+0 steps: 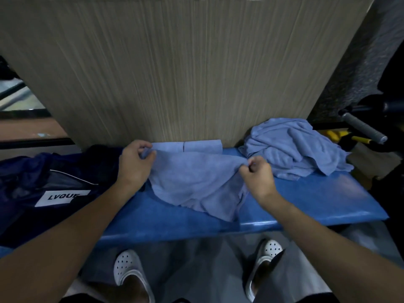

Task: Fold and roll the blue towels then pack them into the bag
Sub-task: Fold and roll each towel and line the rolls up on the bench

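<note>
A light blue towel [196,182] lies spread and rumpled on the blue bench [317,200]. My left hand [134,162] pinches its far left corner. My right hand [258,173] pinches its far right corner. Behind the towel, two rolled blue towels [202,145] lie side by side against the wooden panel. A heap of loose blue towels [293,147] sits at the right end of the bench. A dark navy bag [43,182] with a white label lies open at the left end of the bench.
A tall beige wooden panel [175,73] rises directly behind the bench. A grey-handled bar [363,130] and yellow parts stick out at the right. My feet in white perforated shoes [129,270] stand on the grey floor below the bench's front edge.
</note>
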The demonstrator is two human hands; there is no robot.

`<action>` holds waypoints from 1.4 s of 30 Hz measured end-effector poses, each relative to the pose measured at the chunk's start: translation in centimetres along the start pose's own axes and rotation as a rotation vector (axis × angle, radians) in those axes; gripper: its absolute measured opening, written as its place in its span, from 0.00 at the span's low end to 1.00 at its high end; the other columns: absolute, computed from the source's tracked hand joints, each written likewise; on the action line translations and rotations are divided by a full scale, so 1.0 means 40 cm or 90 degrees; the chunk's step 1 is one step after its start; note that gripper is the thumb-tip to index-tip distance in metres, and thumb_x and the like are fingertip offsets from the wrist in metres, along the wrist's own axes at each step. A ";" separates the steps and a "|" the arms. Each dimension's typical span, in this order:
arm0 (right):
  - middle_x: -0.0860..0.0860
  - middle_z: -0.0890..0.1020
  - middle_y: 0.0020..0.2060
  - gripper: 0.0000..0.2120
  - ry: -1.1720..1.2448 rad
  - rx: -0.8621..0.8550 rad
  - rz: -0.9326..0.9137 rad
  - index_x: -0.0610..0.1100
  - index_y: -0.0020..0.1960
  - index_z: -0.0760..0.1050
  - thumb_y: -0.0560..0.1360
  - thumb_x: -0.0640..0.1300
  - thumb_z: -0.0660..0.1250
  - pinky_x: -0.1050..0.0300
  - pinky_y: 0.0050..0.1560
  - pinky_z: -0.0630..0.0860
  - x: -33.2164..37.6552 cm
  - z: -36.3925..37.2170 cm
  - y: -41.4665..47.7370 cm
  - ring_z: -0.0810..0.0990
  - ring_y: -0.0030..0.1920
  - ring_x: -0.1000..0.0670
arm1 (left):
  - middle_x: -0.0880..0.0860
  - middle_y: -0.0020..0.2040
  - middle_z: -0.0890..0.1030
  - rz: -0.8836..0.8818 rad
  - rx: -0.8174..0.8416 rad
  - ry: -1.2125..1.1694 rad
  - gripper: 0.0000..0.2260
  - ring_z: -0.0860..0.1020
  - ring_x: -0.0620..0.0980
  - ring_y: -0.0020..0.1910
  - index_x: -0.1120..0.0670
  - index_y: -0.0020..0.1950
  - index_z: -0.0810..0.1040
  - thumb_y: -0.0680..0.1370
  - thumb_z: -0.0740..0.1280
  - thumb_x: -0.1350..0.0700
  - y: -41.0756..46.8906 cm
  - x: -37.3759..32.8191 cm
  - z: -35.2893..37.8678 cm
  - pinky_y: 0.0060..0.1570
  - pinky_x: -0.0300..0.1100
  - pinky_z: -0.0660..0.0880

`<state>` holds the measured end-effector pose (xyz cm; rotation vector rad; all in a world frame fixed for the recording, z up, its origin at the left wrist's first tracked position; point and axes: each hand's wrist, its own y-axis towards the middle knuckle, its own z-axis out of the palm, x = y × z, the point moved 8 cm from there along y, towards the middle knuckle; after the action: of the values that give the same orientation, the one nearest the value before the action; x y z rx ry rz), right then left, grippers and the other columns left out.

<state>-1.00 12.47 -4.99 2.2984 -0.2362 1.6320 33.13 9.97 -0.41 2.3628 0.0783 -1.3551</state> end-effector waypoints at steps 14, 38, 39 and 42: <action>0.50 0.73 0.32 0.25 -0.139 0.079 0.183 0.40 0.67 0.63 0.74 0.33 0.68 0.59 0.36 0.70 -0.252 -0.048 -0.050 0.72 0.34 0.49 | 0.50 0.43 0.75 -0.292 0.215 0.056 0.09 0.77 0.54 0.49 0.60 0.55 0.75 0.77 0.70 0.59 -0.202 0.223 0.156 0.43 0.41 0.72; 0.45 0.67 0.29 0.16 -0.071 -0.010 0.070 0.40 0.34 0.65 0.79 0.38 0.62 0.54 0.34 0.67 -0.154 -0.111 -0.006 0.67 0.32 0.50 | 0.55 0.42 0.80 -0.345 0.251 -0.075 0.05 0.77 0.49 0.44 0.63 0.47 0.82 0.76 0.71 0.61 -0.242 0.233 0.271 0.42 0.39 0.73; 0.45 0.67 0.29 0.16 -0.072 -0.002 0.075 0.40 0.34 0.65 0.79 0.38 0.62 0.52 0.35 0.68 -0.165 -0.113 -0.007 0.67 0.33 0.48 | 0.54 0.40 0.78 -0.331 0.231 -0.064 0.04 0.75 0.49 0.41 0.64 0.45 0.82 0.76 0.70 0.63 -0.237 0.227 0.270 0.39 0.38 0.71; 0.44 0.67 0.29 0.17 -0.059 0.008 0.082 0.41 0.33 0.64 0.80 0.40 0.62 0.41 0.36 0.74 -0.168 -0.117 -0.007 0.68 0.33 0.47 | 0.52 0.36 0.73 -0.274 0.155 -0.080 0.06 0.70 0.47 0.36 0.60 0.42 0.77 0.79 0.67 0.63 -0.201 0.172 0.245 0.32 0.31 0.66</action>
<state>-7.35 14.03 -9.95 2.4163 -0.4029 1.5920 26.77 12.56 -13.08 2.5489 0.4288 -1.7981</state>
